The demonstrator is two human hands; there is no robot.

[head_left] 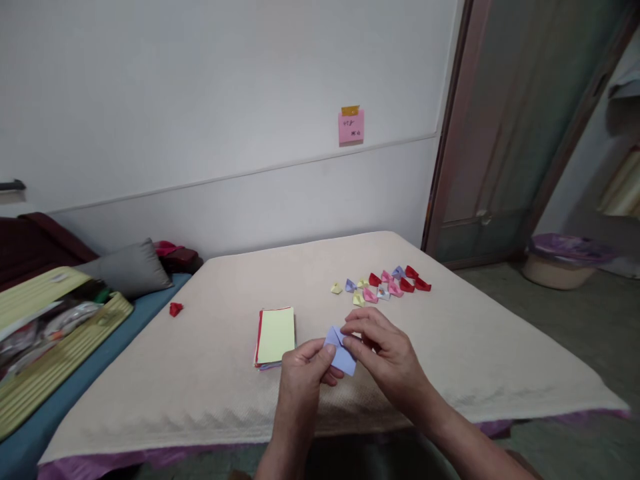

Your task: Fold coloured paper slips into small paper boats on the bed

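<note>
"Firstly, where is the piece being handled?"

"The folded lilac paper [343,358] is held over the near part of the cloth-covered counter [215,393], between both hands."

"State of the hands?"

"The left hand [306,367] is mostly closed: thumb flat on the paper's face, fingers bent behind it. The right hand [384,343] is partly curled, thumb and forefinger closed together on the upper right edge, the remaining fingers loosely bent and apart from the paper."

"Reason for that hold?"

"In judgement, the left grip steadies the paper from one side, leaving the fingertips of the right hand free to work the small flap at the edge."

"And the placement of the rest?"

"The paper stack [277,335], pale yellow sheet uppermost, lies just beside the left hand, presumably for easy reach. Small folded pieces [383,293] in several colours are grouped beyond the right hand, probably to keep them apart from the flat sheets. One red folded piece [175,309] lies well apart at the far left; the reason cannot be determined."
</note>
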